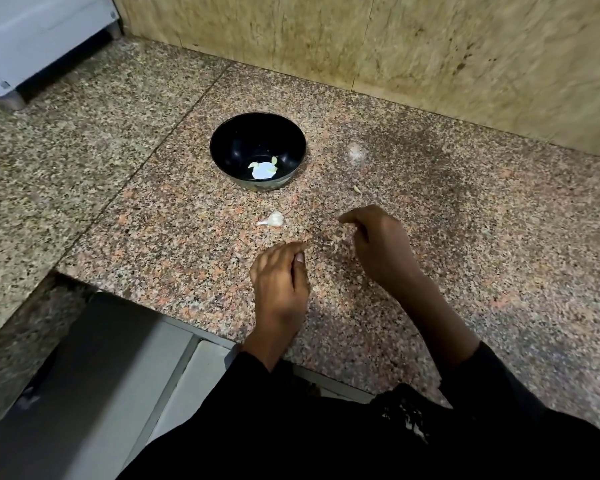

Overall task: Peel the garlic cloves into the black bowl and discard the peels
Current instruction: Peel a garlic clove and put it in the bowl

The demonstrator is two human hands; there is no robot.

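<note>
Looking down from the head camera, I see mostly a speckled granite counter [430, 237], pink, grey and black, with a thin seam running diagonally across its left part. Behind it a tan stone-patterned wall [395, 46] rises along the far edge, stained with darker spots toward the right. At the upper left a white appliance [32, 39] stands on the counter on a small foot. At the lower left the counter is cut away, and I see a grey and white cabinet front [125, 393] below it. Black sleeves [326, 438] fill the bottom edge of my view.

A black bowl [229, 147] sits upright on the counter, well back from the near edge. At its bottom lie a few pale peeled garlic cloves [262, 168] around a bright glare spot. Just in front of the bowl, apart from it, a white unpeeled garlic piece [273, 219] lies on the granite. A small pale scrap [356, 188] lies to the right of the bowl.

My left hand [281, 278] rests on the counter near the front, fingers curled with the tips drawn together; I cannot tell whether it holds anything. My right hand [374, 240] is beside it, fingers bent downward, pinching thin peel fragments [328, 242] against the surface between the two hands.
</note>
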